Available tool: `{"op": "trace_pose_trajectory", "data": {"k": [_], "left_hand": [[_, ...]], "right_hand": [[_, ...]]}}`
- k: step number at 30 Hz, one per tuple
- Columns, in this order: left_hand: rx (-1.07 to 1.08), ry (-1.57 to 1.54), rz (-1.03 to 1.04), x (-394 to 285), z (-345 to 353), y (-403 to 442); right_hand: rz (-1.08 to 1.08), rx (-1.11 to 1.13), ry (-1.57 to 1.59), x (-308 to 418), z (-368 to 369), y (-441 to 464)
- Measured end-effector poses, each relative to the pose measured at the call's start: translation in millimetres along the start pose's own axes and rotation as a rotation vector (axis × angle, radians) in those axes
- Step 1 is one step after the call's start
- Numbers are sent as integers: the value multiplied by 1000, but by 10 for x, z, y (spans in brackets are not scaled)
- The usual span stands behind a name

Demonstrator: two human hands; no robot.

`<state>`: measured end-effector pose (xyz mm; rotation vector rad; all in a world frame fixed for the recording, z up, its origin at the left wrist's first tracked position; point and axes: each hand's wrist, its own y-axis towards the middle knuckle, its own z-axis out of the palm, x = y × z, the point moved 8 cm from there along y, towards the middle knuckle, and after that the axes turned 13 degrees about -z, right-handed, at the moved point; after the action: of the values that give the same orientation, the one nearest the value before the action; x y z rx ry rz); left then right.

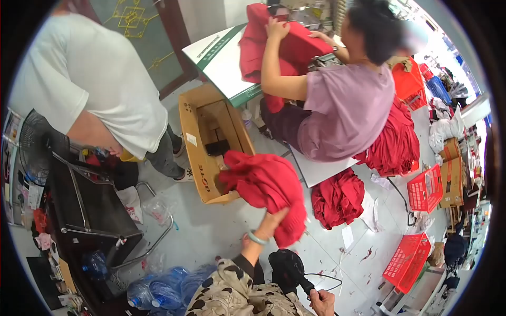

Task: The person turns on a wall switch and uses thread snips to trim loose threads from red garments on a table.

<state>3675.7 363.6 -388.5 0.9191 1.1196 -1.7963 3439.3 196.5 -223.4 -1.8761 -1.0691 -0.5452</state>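
Note:
My left hand (269,224), with a pale green bangle on the wrist, grips a red knitted garment (271,181) near its lower end. The garment hangs in loose folds, and its far part lies over the edge of a cardboard box (198,152) that stands open. Inside the box is a dark flat object (217,148). Low in the view, my right hand (321,302) is closed around the narrow end of a black object (286,267) with a wide, soft-looking head. A thin dark cord loops beside it. I cannot make out its exact kind.
A seated person in a mauve shirt (350,110) handles red fabric at a sewing table (232,63). Another person in white (105,79) stands left. A red cloth pile (338,197), red baskets (407,263), a fan (39,142) and water bottles (163,292) surround me.

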Motion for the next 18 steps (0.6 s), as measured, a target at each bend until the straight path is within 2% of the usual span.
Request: {"op": "trace_pose_trajectory", "data": {"k": [1, 2, 3, 4, 5, 6, 10, 12, 13, 14, 15, 16, 17, 18], "left_hand": [[71, 97, 72, -129, 364, -219], [77, 391, 180, -322, 700, -466], [178, 54, -112, -212, 1006, -574], [291, 220, -104, 187, 1220, -704], [393, 195, -216, 251, 1510, -888], [390, 90, -342, 43, 1811, -1030], [465, 117, -270, 67, 2810, -1521], [492, -218, -656, 137, 3271, -1743], [423, -261, -762, 247, 3400, -1804], [359, -287, -886, 399, 3528, -1890], [367, -372, -852, 563, 3694, -1889], [412, -385, -795, 596, 3868, -1914], [483, -410, -742, 757, 4040, -1868], [524, -427, -773, 469, 4485, -2169]], "right_hand": [[-37, -5, 31, 62, -74, -53], [-12, -3, 39, 100, -175, -109], [-25, -36, 59, 23, -286, -168], [-21, -38, 85, -118, -372, -238], [-19, -39, 111, -252, -466, -302], [-75, -62, 98, -325, -600, -359], [-160, -122, 75, -1091, -1023, -605], [-194, -185, 197, -1326, -1335, -736], [-222, -232, 287, -1494, -1487, -837], [-310, -296, 183, -1829, -1553, -900], [-247, -343, 95, -1871, -1798, -1035], [-274, -412, 113, -2082, -1896, -1133], [-184, -391, 173, -2239, -2029, -1238], [-261, -504, 205, -2391, -2179, -1363]]}}
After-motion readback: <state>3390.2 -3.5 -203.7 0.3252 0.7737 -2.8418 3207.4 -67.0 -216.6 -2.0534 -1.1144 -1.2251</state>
